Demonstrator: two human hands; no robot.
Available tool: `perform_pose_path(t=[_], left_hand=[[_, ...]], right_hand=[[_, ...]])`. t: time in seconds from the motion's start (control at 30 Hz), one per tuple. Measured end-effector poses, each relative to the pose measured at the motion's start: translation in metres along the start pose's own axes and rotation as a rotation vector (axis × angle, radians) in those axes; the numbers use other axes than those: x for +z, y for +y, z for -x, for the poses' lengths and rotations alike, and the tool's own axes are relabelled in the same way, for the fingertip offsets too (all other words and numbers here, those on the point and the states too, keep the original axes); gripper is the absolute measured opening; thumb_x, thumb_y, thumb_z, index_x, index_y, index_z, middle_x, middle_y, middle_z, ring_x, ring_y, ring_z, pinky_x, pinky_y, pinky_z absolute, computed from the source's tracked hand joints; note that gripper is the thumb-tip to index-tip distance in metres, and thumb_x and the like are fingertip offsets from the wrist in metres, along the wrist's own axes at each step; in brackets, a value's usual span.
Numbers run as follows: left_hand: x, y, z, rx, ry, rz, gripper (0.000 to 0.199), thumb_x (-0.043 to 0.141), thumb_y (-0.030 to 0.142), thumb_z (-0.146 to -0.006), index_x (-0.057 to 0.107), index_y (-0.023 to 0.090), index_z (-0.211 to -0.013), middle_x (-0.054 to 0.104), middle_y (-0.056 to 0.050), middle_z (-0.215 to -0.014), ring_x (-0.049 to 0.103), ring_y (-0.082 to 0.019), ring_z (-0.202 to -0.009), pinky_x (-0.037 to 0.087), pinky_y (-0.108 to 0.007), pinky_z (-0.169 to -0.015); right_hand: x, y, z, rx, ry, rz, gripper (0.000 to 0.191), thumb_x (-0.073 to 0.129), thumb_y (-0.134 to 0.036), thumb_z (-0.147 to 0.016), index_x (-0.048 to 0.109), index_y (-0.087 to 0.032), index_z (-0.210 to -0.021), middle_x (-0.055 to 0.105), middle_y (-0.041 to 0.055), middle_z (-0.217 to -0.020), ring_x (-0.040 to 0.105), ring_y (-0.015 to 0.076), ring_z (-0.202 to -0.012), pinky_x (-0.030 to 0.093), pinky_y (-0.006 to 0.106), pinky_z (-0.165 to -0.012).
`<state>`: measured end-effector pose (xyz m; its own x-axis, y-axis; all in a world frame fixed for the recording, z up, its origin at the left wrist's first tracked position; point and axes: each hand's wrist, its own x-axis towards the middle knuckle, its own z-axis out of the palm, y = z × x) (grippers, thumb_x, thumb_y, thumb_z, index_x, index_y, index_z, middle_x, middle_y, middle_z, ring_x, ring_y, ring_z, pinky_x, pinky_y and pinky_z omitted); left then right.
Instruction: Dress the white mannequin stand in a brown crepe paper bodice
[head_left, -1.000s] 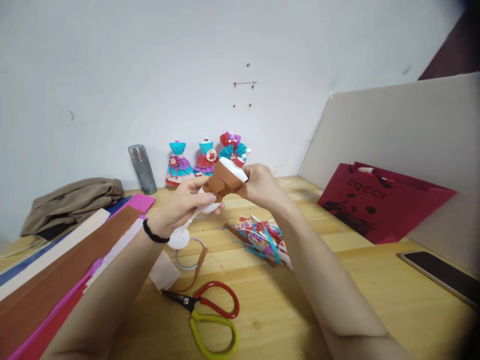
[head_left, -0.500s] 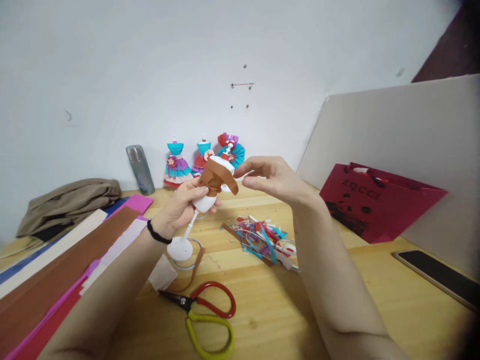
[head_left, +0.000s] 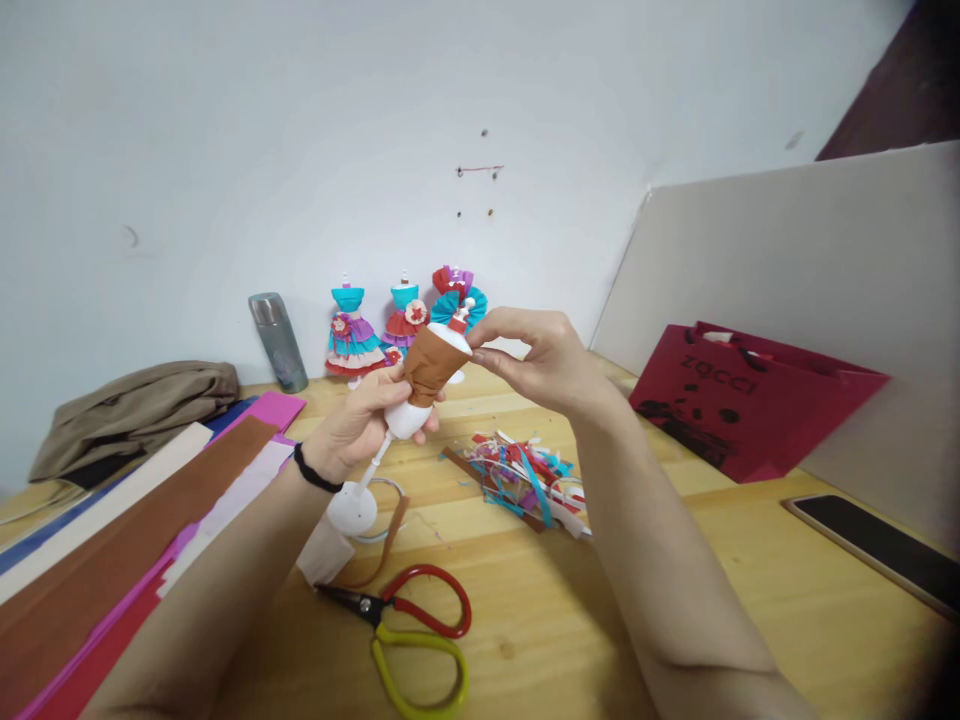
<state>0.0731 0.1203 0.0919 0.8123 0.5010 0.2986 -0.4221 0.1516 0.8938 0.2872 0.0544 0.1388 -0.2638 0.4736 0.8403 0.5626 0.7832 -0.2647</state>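
Note:
A small white mannequin on a stand (head_left: 409,420) is tilted to the right in my left hand (head_left: 367,412), whose fingers wrap round its waist. Brown paper (head_left: 431,368) covers the mannequin's upper body, and its red neck and white knob show above. My right hand (head_left: 536,360) pinches the upper right edge of the brown paper between thumb and fingertips. The round white base (head_left: 352,509) hangs at the lower end of the stem. Scissors with one red and one yellow handle (head_left: 424,600) lie on the table below the hands.
Paper scraps (head_left: 525,480) are heaped right of centre. Coloured paper sheets (head_left: 142,510) and a brown cloth (head_left: 142,415) lie left. A flask (head_left: 278,340) and small paper dresses (head_left: 352,335) stand behind. On the right are a red bag (head_left: 750,400) and a phone (head_left: 870,545).
The loose brown paper end that stuck out to the right now lies against the mannequin's chest. My right hand has moved slightly left and closed on the paper's edge.

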Motion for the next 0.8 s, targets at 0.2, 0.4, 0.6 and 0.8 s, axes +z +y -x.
perform_pose_path(t=[0.2, 0.4, 0.6, 0.8], left_hand=[[0.001, -0.001, 0.001, -0.014, -0.054, -0.024, 0.039, 0.082, 0.037, -0.072, 0.070, 0.013, -0.100, 0.070, -0.010, -0.087, 0.067, -0.018, -0.067, 0.054, -0.022, -0.048], [0.006, 0.004, 0.006, 0.027, -0.062, -0.123, 0.041, 0.084, 0.040, -0.068, 0.071, 0.012, -0.095, 0.070, -0.010, -0.081, 0.066, -0.018, -0.066, 0.053, -0.024, -0.050], [0.011, 0.006, 0.006, 0.175, 0.101, -0.354, 0.042, 0.084, 0.040, -0.070, 0.071, 0.015, -0.101, 0.068, -0.004, -0.077, 0.064, -0.015, -0.066, 0.054, -0.027, -0.060], [-0.001, 0.002, 0.000, 0.586, 0.418, -1.073, 0.047, 0.075, 0.036, -0.079, 0.067, 0.018, -0.123, 0.071, -0.010, -0.119, 0.067, -0.026, -0.105, 0.055, -0.042, -0.094]], right_hand=[[0.004, 0.000, 0.000, -0.045, 0.079, 0.012, 0.006, 0.068, -0.020, -0.083, 0.067, -0.020, -0.078, 0.072, 0.0017, -0.076, 0.065, 0.0151, -0.072, 0.049, 0.029, -0.070], [0.010, -0.004, -0.003, -0.066, 0.176, 0.047, 0.007, 0.067, -0.023, -0.082, 0.065, -0.021, -0.076, 0.072, 0.0019, -0.078, 0.066, 0.0162, -0.075, 0.050, 0.030, -0.072], [0.018, -0.003, -0.005, 0.270, 0.134, -0.184, 0.009, 0.065, -0.029, -0.079, 0.064, -0.019, -0.076, 0.069, 0.0019, -0.073, 0.063, 0.0153, -0.066, 0.049, 0.031, -0.063], [0.017, 0.008, -0.003, 0.581, -0.173, -0.360, 0.016, 0.069, -0.031, -0.073, 0.067, -0.016, -0.078, 0.068, 0.0032, -0.073, 0.061, 0.0158, -0.069, 0.047, 0.031, -0.065]])
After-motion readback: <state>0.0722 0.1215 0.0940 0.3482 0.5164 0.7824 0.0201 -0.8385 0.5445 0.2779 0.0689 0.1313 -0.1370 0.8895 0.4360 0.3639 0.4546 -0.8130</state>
